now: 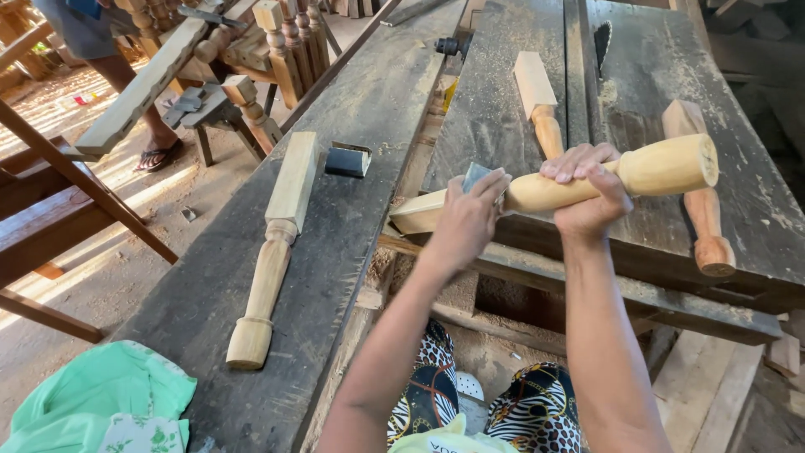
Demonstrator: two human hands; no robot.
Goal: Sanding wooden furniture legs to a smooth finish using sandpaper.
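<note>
A pale turned wooden leg [654, 168] lies across the gap between two dark workbenches, its round end up at the right and its square end [415, 216] low at the left. My right hand [587, 189] grips its middle from above. My left hand [465, 220] presses a small grey piece of sandpaper [475, 174] against the leg just left of the right hand.
Another turned leg [272, 243] and a dark sanding block [347, 158] lie on the left bench [210, 294]. Two more legs [541, 101] [700, 189] rest on the right bench [755, 210], which has a saw blade [602, 40]. A person's legs [126, 80] stand far left.
</note>
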